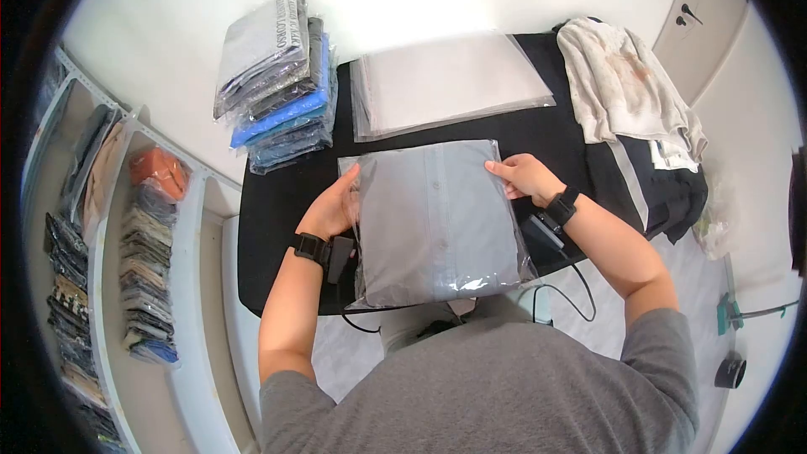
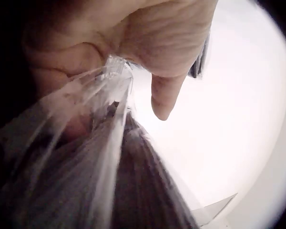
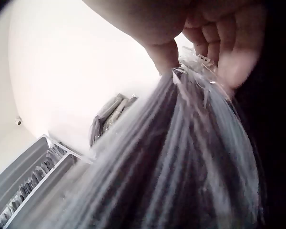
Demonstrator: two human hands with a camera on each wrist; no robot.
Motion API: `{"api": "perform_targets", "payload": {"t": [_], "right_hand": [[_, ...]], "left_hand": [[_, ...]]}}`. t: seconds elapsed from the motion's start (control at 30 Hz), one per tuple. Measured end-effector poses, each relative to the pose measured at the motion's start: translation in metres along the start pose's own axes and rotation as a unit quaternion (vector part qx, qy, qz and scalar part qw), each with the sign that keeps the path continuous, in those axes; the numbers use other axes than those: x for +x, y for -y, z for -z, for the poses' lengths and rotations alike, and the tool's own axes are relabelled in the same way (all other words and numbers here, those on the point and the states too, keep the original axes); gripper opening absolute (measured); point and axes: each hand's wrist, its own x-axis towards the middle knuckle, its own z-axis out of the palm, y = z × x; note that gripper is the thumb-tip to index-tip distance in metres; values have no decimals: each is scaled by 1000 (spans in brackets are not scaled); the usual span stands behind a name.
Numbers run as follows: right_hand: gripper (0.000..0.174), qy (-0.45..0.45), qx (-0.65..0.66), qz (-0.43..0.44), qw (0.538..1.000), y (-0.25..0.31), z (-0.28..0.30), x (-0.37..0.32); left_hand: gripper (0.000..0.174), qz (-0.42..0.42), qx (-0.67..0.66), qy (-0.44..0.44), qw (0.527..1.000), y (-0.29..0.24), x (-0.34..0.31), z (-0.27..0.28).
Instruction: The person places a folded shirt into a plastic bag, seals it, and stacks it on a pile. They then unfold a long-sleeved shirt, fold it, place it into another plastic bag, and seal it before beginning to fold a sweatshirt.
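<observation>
A folded grey button-front shirt (image 1: 429, 219) in a clear plastic bag (image 1: 395, 290) is held in front of the person, over the near side of the table. My left hand (image 1: 330, 202) grips the bag's left edge; in the left wrist view its plastic (image 2: 117, 76) bunches against the fingers, while the thumb (image 2: 164, 98) points down beside it. At the upper right corner, my right hand (image 1: 525, 178) pinches the bag with the thumb on top. Creased plastic (image 3: 195, 62) shows between that thumb and the curled fingers in the right wrist view.
Bagged folded clothes (image 1: 282, 76) are stacked at the table's back left. Flat clear bags (image 1: 450, 80) lie behind the shirt on the black tabletop (image 1: 538, 126). A light sweatshirt (image 1: 622, 84) drapes at the right. White shelves (image 1: 189, 227) with bagged clothes stand left.
</observation>
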Motion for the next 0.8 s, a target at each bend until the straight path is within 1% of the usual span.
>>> {"api": "perform_targets", "payload": {"t": [0.07, 0.1, 0.17, 0.2, 0.23, 0.3, 0.37, 0.4, 0.43, 0.5, 0.53, 0.57, 0.6, 0.63, 0.67, 0.7, 0.73, 0.8], "right_hand": [[39, -4, 7, -4, 1000, 1, -1, -1], [39, -3, 7, 3, 1000, 0, -1, -1], [39, 15, 33, 13, 999, -2, 1, 0], [38, 21, 35, 14, 999, -3, 2, -1], [37, 7, 23, 14, 1000, -1, 0, -2], [37, 9, 41, 12, 999, -2, 0, -4], [38, 17, 34, 16, 999, -6, 2, -2], [38, 23, 25, 15, 999, -8, 3, -1], [38, 21, 25, 20, 999, -6, 4, -3], [42, 73, 117, 34, 990, 0, 8, -13], [44, 97, 144, 33, 984, 1, 14, -15], [44, 96, 142, 37, 984, -7, 22, -10], [43, 119, 208, 29, 970, -18, 29, -1], [43, 143, 273, 22, 951, -26, 31, 3], [40, 124, 305, 30, 944, -24, 32, -4], [37, 132, 321, 34, 937, -28, 35, -1], [35, 125, 321, 41, 938, -29, 34, 0], [34, 119, 321, 52, 938, -28, 33, 1]], "left_hand": [[39, 16, 20, 36, 999, 2, 0, 4], [39, 10, 23, 34, 999, 3, 0, 5], [35, 59, 85, 26, 994, 1, -4, -1], [33, 31, 80, 30, 996, 3, -7, -9], [31, 3, 75, 33, 997, 4, -12, -22], [30, -11, 69, 16, 997, 6, -16, -31], [29, -29, 104, -14, 994, 9, -19, -40], [30, -52, 97, -12, 994, 9, -22, -45], [30, -57, 99, -10, 993, 5, -26, -51], [33, -107, 102, -37, 988, -5, -34, -65], [33, -110, 103, -35, 988, -14, -40, -72], [35, -168, 115, -53, 978, -27, -47, -78], [38, -224, 126, -72, 964, -41, -54, -84], [42, -261, 128, -108, 951, -60, -63, -89], [45, -376, 240, -30, 895, -97, -84, -85], [34, -405, 107, -187, 888, -116, -85, -96], [33, -342, -32, -174, 923, -156, -67, -62], [35, -423, -75, -163, 888, -206, -67, -57]]}}
